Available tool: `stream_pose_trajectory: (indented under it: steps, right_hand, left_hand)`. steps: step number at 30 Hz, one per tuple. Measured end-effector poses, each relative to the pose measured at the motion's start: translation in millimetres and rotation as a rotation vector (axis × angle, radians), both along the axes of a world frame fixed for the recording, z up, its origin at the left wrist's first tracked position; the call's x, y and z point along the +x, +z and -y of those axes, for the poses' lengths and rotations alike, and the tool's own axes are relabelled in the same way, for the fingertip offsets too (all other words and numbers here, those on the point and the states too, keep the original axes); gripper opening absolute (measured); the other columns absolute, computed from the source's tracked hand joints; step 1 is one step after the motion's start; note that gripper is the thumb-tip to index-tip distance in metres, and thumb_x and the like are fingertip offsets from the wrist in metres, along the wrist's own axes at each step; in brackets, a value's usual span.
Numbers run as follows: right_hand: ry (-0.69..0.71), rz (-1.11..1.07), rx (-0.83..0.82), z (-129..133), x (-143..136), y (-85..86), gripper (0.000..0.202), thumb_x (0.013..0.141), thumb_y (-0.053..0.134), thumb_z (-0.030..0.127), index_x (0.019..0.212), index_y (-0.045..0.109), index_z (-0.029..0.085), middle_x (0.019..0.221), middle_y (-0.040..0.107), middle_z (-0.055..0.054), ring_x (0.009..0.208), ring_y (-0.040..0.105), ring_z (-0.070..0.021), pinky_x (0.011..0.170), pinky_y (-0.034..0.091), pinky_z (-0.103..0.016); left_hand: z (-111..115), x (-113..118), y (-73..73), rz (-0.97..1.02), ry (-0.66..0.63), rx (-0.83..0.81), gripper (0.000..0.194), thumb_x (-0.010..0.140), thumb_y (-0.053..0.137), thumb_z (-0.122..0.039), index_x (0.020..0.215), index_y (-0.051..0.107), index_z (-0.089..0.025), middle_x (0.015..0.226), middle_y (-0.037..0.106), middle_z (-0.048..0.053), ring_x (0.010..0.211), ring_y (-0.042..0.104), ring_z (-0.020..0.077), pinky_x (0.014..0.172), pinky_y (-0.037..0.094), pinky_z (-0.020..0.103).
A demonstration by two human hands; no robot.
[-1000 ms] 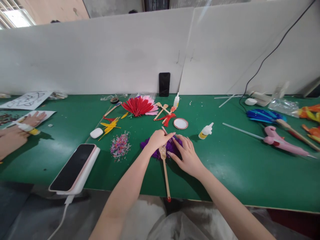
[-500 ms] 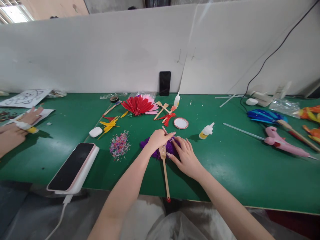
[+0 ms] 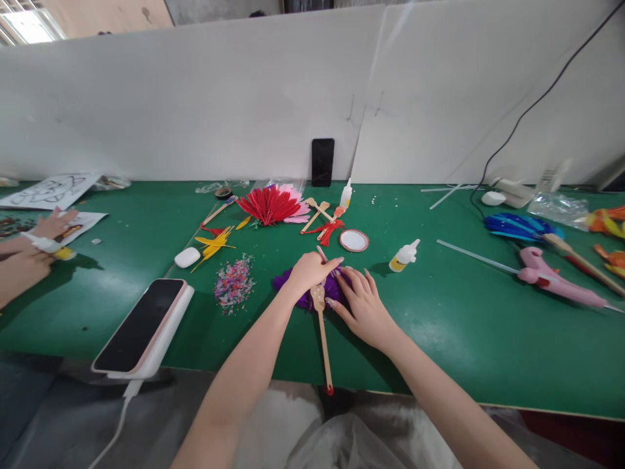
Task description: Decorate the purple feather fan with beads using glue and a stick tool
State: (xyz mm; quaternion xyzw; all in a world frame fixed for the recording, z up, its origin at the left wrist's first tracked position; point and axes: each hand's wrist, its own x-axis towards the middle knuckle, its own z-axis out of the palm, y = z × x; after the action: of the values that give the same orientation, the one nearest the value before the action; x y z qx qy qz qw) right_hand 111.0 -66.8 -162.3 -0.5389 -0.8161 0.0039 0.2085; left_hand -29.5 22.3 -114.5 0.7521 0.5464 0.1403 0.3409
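A purple fan (image 3: 282,281) with ruffled, petal-like blades lies on the table between my hands. Its wooden handle (image 3: 324,355) points toward me, with small pale dots on its wide part and a red tip at the end. My left hand (image 3: 312,273) is over the fan, its fingers closed on a slim pinkish stick-like tool (image 3: 321,253); the tool's lower end is partly hidden. Resting on the fan's right side, my right hand (image 3: 364,303) has its fingers stretched out and apart. A pile of coloured flakes (image 3: 234,284) lies left of the fan.
A glue bottle (image 3: 404,256) and a round white lid (image 3: 354,240) stand beyond my right hand. A pink glue gun (image 3: 551,280) lies at right, a phone (image 3: 141,326) at left. Behind are a red fan (image 3: 271,205) and wooden handles (image 3: 317,212). A co-worker's hands (image 3: 36,251) hold glue at far left.
My hands and the fan stay almost in place. At far left, the co-worker's upper hand has shifted slightly and uncovers more of the paper.
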Motion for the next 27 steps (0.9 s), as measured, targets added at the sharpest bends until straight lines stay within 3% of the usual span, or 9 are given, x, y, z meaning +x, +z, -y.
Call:
stream_pose_trajectory:
  steps: [14,27]
  right_hand:
    - [0.002,0.011,-0.002,-0.1,-2.1,1.1,0.057,0.091,0.033,0.047,0.128,0.046,0.006,0.13,0.047,-0.019,0.125,0.037,-0.0296,0.106,0.024,-0.052]
    - [-0.02,0.129,0.07,2.1,-9.5,-0.1,0.063,0.092,0.03,0.047,0.125,0.048,-0.004,0.128,0.049,-0.022,0.124,0.037,-0.0314,0.108,0.018,-0.053]
  left_hand:
    - [0.1,0.3,-0.8,-0.017,-0.009,0.017,0.052,0.081,0.043,-0.054,0.043,0.045,-0.018,0.045,0.051,0.004,0.056,0.055,0.0176,0.056,0.037,0.026]
    - [-1.3,1.3,-2.9,-0.065,-0.018,0.051,0.052,0.081,0.042,-0.056,0.048,0.051,-0.017,0.047,0.052,0.004,0.056,0.055,0.0177,0.053,0.035,0.026]
